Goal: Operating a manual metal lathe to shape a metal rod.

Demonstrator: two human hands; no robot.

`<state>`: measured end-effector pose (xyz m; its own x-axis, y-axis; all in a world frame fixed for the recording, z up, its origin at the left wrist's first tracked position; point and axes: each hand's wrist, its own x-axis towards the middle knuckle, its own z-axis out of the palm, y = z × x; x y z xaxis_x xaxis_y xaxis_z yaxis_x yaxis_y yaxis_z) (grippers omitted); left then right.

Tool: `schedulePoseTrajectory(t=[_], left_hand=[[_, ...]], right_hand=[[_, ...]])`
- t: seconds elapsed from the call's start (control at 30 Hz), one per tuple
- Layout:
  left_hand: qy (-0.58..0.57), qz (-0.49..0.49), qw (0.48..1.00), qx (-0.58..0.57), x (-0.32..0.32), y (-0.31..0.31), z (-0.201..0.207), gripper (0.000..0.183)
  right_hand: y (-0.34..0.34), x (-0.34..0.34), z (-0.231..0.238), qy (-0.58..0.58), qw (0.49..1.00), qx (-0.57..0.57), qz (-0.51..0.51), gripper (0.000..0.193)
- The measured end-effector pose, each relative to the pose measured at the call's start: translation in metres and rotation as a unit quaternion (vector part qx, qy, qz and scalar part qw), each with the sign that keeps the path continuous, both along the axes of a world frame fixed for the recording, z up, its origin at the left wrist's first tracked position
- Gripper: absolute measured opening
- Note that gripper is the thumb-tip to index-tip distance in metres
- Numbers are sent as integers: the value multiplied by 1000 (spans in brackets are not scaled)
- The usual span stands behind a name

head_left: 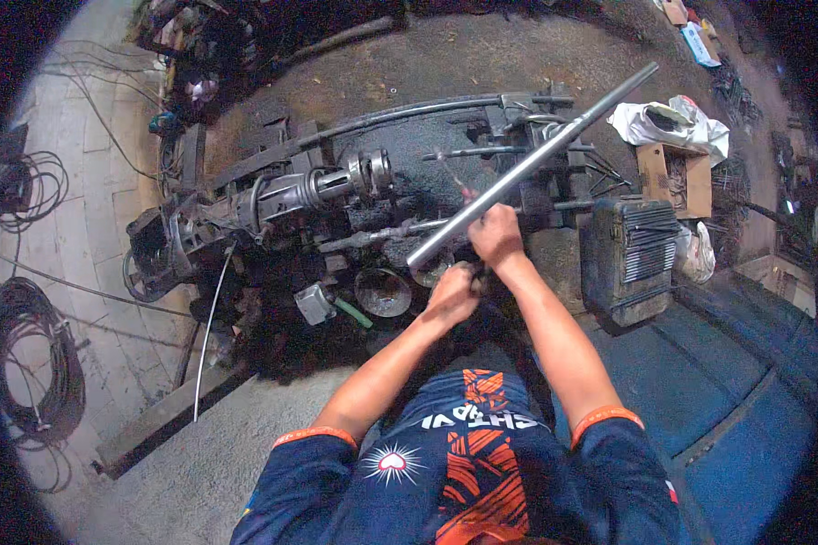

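A long bright metal bar (536,162) slants over the machine, its near end left of my hands and its far end up at the right. My right hand (497,236) is closed right beside the bar's lower side; whether its fingers grip the bar is hidden. Just below and to the left, my left hand (454,295) is closed too, knuckles up. Something small and dark lies between the hands, too unclear to name. Beyond them stands a greasy lathe-like machine with a chuck-like head (368,173) and long rails (409,113).
A ribbed dark metal housing (632,259) stands at the right, near an open cardboard box (677,177) and a white sack (668,123). Left of my arms are a grey box (314,304), a green handle (353,313) and a round metal dish (383,292). Coiled cable (32,359) lies far left.
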<state>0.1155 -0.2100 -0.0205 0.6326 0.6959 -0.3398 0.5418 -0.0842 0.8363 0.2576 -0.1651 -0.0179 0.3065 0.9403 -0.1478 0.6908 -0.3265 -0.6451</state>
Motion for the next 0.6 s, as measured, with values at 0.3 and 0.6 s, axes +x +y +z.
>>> schedulePoseTrajectory(t=[0.3,0.6], left_hand=[[-59,61,986,-142,30,6,-43,30],[-36,85,994,-60,49,3,-58,33]], right_hand=[[-11,-10,20,88,995,15,-40,20],[-18,1,11,70,994,72,-35,25]])
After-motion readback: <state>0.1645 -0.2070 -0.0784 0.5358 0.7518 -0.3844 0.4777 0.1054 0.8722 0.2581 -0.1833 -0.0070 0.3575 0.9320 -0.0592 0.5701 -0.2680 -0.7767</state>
